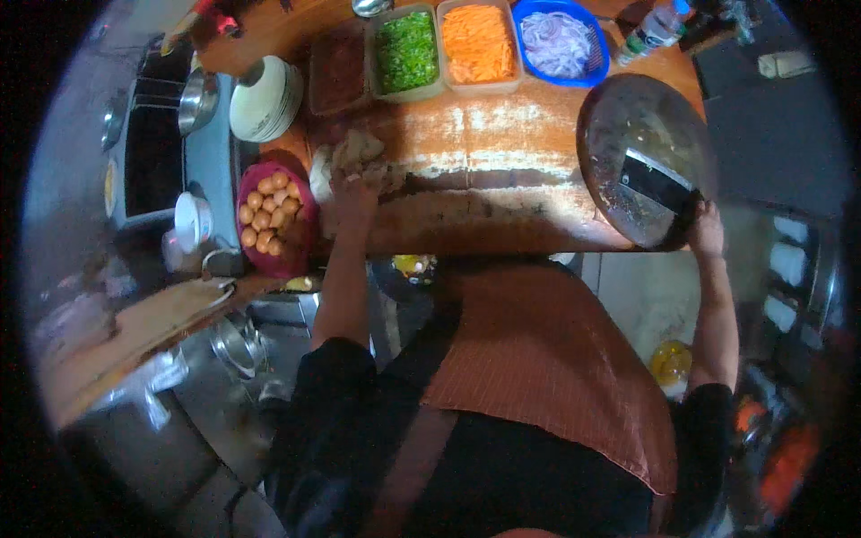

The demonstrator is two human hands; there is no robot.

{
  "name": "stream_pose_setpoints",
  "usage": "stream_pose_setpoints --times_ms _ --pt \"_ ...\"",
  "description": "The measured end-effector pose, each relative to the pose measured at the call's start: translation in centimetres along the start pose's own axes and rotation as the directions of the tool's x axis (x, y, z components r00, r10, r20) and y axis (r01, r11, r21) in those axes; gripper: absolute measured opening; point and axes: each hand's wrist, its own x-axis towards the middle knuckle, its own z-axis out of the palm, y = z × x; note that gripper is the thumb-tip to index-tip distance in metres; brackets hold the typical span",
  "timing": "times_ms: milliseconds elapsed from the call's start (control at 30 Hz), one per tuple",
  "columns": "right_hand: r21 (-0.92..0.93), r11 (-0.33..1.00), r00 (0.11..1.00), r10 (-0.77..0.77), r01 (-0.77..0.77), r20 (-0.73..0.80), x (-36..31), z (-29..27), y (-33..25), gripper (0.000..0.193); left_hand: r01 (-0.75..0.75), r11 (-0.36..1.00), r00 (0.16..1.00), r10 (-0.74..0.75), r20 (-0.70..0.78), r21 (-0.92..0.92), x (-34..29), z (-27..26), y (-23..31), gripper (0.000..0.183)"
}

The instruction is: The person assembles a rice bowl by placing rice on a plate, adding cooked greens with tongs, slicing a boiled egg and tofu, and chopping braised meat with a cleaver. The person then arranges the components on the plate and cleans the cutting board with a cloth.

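My left hand (355,194) is closed on a crumpled pale cloth (359,148), pressed against the wooden table at its left part. Over at the right end, a round dark chopping board (641,112) carries a wide cleaver (659,182) lying flat, with small scraps around it. My right hand (707,229) grips the board's near right rim, close to one end of the cleaver. Its fingertips are partly hidden there.
Along the table's back stand tubs of chopped greens (407,52) and orange shreds (479,43), a blue basket (599,75) of sliced onion and a plastic bottle (653,34). Stacked bowls (260,100) and a basket of eggs (272,212) sit left. The worn tabletop (475,220) runs between my hands.
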Motion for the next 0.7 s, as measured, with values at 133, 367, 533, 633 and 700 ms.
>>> stream_pose_setpoints --times_ms 133,367,533,633,700 --pt "0.005 0.953 0.946 -0.300 0.303 -0.122 0.6 0.2 2.1 0.053 0.545 0.734 0.826 -0.388 0.408 -0.405 0.6 4.1 -1.4 0.038" --pt "0.469 0.880 0.997 -0.057 0.075 -0.053 -5.4 -2.2 1.4 0.034 0.558 0.360 0.801 -0.470 0.372 -0.747 1.2 1.9 -3.3 0.009" --pt "0.895 0.418 0.978 0.193 -0.154 0.078 -11.5 -2.2 -2.2 0.016 0.353 0.765 0.929 -0.217 0.300 -0.538 2.3 -0.3 -0.8 0.040" --pt "0.928 0.216 0.919 0.324 -0.304 0.226 -14.1 -2.8 -4.8 0.012 -0.176 0.936 0.964 0.226 0.139 -0.305 1.6 -1.3 2.8 0.043" --pt "0.957 0.176 0.933 0.320 -0.230 0.166 -15.4 -3.6 -6.2 0.010 -0.316 0.948 0.944 0.319 0.089 -0.052 1.3 -2.7 4.3 0.040"
